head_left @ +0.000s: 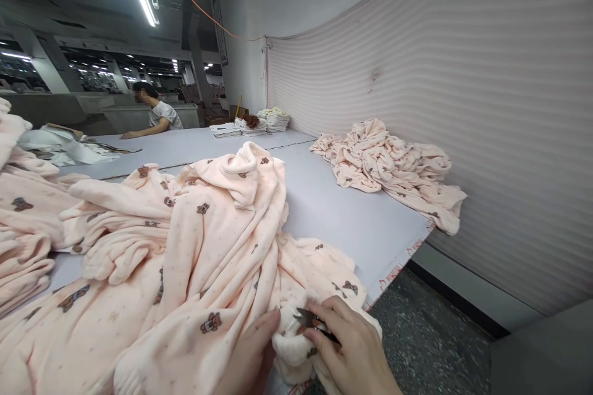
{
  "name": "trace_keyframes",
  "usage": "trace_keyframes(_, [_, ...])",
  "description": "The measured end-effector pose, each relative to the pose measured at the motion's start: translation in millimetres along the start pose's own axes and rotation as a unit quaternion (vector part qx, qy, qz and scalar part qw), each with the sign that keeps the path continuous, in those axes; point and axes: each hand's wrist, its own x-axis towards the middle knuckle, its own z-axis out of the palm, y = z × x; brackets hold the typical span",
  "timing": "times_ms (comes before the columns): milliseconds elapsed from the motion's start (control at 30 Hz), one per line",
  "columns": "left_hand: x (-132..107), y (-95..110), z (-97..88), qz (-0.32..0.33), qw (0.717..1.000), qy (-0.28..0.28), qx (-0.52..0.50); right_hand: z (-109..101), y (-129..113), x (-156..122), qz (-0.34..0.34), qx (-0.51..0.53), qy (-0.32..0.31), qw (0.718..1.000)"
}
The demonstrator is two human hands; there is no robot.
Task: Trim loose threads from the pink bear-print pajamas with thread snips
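A pink fleece garment (222, 241) printed with small brown bears lies spread over the near part of the table. At its lower right end, my left hand (254, 345) grips the fabric, its fingers partly hidden in the folds. My right hand (352, 339) is closed around a small pair of thread snips (306, 319), whose dark blades point left. The blades lie against a fuzzy white edge (290, 345) of the garment, between my two hands. Whether they touch a thread is too small to tell.
Another heap of the pink fleece (389, 160) rests at the table's (319, 197) right edge, by a striped curtain (440, 86). More fleece (23, 210) is piled at left. White stacks (273, 120) stand at the back. A person (164, 116) sits across the table.
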Motion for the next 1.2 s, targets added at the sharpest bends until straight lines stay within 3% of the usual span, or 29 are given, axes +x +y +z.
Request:
trace_keyframes(233, [4.0,2.1,-10.8,-0.051,0.998,0.027,-0.028,-5.4,6.2,0.8,0.056,0.109,-0.014,0.992])
trace_keyframes(367, [4.3,0.2,-14.9,-0.062,0.998,-0.008,-0.018,-4.9,-1.0,-0.8,0.046,0.106,-0.025,0.993])
trace_keyframes(633, [3.0,6.4,-9.2,-0.055,0.998,-0.023,0.009,-2.0,4.4,5.4,0.071,0.143,-0.025,0.987])
trace_keyframes(800, [5.7,3.9,-16.9,-0.061,0.997,-0.050,-0.023,-8.0,-0.4,6.5,0.042,0.091,-0.039,0.994])
trace_keyframes(933, [11.6,28.8,-31.2,0.004,0.996,0.031,-0.084,-0.2,3.3,1.7,0.063,0.139,0.002,0.988])
trace_keyframes(1000, [16.2,50.9,-40.7,0.053,0.990,0.061,-0.116,14.4,7.2,-6.8,0.072,0.140,-0.043,0.987])
trace_keyframes(1100, [20.6,82.5,-58.3,0.108,0.982,0.034,-0.151,45.0,16.1,-18.3,0.061,0.026,-0.117,0.991])
trace_keyframes(1200, [16.3,104.8,-79.0,0.137,0.977,0.060,-0.155,63.5,29.5,-16.3,0.053,-0.032,-0.087,0.994])
